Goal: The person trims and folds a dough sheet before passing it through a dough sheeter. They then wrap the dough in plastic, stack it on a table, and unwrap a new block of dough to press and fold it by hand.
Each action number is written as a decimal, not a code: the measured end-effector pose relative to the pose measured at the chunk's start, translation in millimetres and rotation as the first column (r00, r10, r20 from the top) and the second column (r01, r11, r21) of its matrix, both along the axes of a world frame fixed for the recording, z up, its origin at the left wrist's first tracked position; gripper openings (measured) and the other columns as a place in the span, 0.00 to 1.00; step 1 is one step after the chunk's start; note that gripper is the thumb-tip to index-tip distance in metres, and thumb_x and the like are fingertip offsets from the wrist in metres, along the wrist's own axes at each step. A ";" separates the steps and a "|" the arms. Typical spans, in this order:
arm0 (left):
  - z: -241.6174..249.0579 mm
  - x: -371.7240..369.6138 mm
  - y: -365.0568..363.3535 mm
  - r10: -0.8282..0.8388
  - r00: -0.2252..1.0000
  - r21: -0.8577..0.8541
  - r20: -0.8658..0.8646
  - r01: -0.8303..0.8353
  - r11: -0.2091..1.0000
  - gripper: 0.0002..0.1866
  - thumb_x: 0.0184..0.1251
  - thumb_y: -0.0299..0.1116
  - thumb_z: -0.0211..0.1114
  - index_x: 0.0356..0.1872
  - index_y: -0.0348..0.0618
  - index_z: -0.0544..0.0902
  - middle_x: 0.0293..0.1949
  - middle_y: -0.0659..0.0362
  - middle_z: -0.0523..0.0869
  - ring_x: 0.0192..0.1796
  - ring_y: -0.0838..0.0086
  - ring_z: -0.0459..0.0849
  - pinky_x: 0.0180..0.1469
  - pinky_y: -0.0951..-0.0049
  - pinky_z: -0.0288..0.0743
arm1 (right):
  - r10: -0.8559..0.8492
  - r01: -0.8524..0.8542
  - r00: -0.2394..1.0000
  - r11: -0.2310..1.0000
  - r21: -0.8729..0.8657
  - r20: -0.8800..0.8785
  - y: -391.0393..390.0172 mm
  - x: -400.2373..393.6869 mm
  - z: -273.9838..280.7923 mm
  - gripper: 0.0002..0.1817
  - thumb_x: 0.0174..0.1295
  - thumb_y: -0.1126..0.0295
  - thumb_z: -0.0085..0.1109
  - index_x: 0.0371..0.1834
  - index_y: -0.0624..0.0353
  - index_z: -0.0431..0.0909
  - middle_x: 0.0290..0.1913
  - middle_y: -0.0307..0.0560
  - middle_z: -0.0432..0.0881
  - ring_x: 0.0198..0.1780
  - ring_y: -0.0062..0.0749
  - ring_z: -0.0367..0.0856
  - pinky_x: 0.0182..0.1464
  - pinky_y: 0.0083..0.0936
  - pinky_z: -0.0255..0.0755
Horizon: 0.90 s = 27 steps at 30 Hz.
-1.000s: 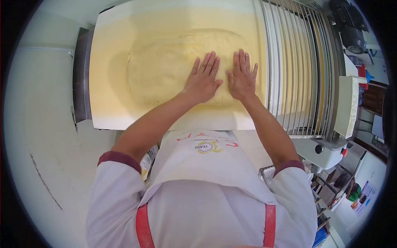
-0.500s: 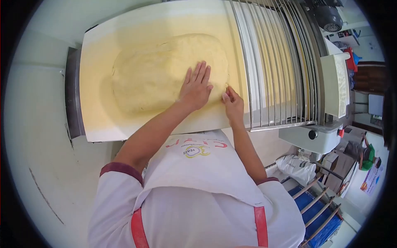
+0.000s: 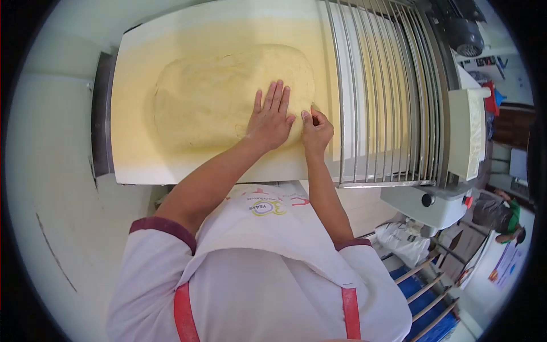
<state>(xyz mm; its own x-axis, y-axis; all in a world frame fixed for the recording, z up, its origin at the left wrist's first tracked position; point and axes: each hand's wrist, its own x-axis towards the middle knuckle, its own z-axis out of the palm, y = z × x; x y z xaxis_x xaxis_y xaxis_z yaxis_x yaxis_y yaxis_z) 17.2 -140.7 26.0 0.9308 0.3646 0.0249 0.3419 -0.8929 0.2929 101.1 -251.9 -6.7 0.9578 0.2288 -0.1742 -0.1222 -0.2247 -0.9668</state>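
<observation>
A broad, pale yellow slab of dough (image 3: 199,102) with rounded corners lies on the flour-dusted white belt (image 3: 134,165) of a dough sheeter. My left hand (image 3: 270,121) rests flat on the dough's right part, fingers stretched out and pointing away from me. At the slab's right edge, my right hand (image 3: 317,132) has its thumb and fingers pinched together on the rim of the dough. Its fingertips partly hide the bit they grip. The two hands are close together but apart.
A metal bar guard (image 3: 373,114) covers the belt right of my hands. Beyond it are a cream-coloured trough (image 3: 466,134) and a black motor (image 3: 464,37). A control box with a red button (image 3: 468,202) sits below. Another person (image 3: 501,214) is at the far right.
My right hand has moved slightly up along the dough's right edge and inward, still pinching. My left hand stays flat in nearly the same spot. The view has shifted a little.
</observation>
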 end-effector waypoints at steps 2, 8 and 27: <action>1.4 2.7 1.3 0.011 1.000 0.002 0.015 -0.011 1.000 0.36 0.75 0.47 0.43 0.76 0.35 0.48 0.78 0.46 0.44 0.80 0.58 0.40 0.77 0.49 0.32 | 0.040 -0.040 0.999 0.999 -0.018 -0.010 -4.0 4.9 -10.1 0.16 0.59 0.74 0.67 0.48 0.72 0.81 0.37 0.46 0.84 0.36 0.24 0.80 0.42 0.20 0.75; 3.5 -0.6 4.2 0.018 1.000 -0.017 0.010 -0.018 1.000 0.36 0.75 0.48 0.43 0.76 0.36 0.48 0.78 0.47 0.44 0.80 0.60 0.39 0.77 0.51 0.31 | 0.048 -0.053 0.997 0.994 0.095 0.053 0.7 28.7 5.7 0.17 0.61 0.74 0.65 0.49 0.75 0.80 0.38 0.44 0.83 0.36 0.23 0.79 0.40 0.21 0.73; 5.4 -94.0 59.0 0.318 0.946 0.052 -0.060 -0.315 0.948 0.36 0.75 0.47 0.43 0.76 0.37 0.47 0.78 0.50 0.46 0.80 0.60 0.42 0.78 0.53 0.34 | 0.518 -0.527 0.846 0.848 -0.053 -0.130 107.1 144.4 21.9 0.13 0.61 0.72 0.65 0.47 0.66 0.82 0.33 0.44 0.83 0.34 0.26 0.80 0.40 0.23 0.73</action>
